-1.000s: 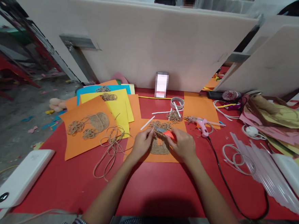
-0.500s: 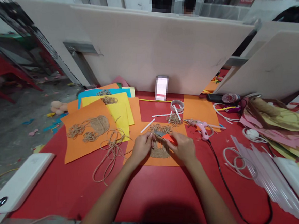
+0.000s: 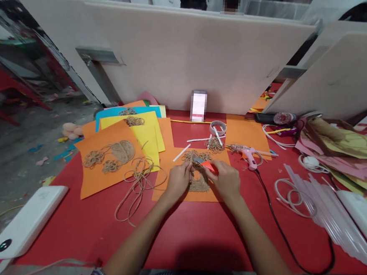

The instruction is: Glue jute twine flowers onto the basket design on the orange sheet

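Two hands are held over a jute-twine motif (image 3: 197, 181) lying on an orange card sheet (image 3: 175, 191) on the red tabletop (image 3: 195, 234). The motif is pinched by the fingers (image 3: 185, 168) of the left hand (image 3: 178, 181). A red-handled cutter (image 3: 207, 166) is grasped by the right hand (image 3: 226, 180), its metal blade over the twine. A pink glue gun (image 3: 248, 155) is placed just beyond, and loose twine (image 3: 137, 188) lies beside the sheet.

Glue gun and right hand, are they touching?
Apart. The head view shows the pink glue gun beyond the right hand, with red tabletop showing between them.
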`<state>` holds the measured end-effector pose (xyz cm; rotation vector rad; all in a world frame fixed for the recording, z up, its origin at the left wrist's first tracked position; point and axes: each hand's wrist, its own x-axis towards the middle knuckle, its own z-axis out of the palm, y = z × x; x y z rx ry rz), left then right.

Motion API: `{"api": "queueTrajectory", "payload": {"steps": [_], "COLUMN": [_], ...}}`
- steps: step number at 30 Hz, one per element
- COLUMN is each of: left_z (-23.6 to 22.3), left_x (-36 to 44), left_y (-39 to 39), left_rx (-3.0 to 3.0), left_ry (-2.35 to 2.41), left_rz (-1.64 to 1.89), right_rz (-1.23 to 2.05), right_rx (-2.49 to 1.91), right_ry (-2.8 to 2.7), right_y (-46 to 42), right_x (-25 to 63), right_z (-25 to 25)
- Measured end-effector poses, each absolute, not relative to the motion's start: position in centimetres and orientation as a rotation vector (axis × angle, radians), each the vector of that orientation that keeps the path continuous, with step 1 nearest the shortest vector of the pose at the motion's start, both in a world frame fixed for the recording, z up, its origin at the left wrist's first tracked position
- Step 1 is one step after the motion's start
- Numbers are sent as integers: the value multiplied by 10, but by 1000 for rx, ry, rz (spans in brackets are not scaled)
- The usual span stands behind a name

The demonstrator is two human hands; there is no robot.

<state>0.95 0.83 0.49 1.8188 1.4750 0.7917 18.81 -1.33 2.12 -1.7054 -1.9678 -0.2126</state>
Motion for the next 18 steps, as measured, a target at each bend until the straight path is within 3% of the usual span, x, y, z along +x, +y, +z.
{"api": "queueTrajectory", "payload": {"steps": [18], "left_z": [8], "left_x": [4], "left_y": [7], "left_rx": [1815], "left_ry": [1599], "left_rz": [841], "right_rz": [-352], "right_rx": [-1617], "right_ry": [-2050], "right_y": [-14], "right_x": [186], "right_z": [17]}}
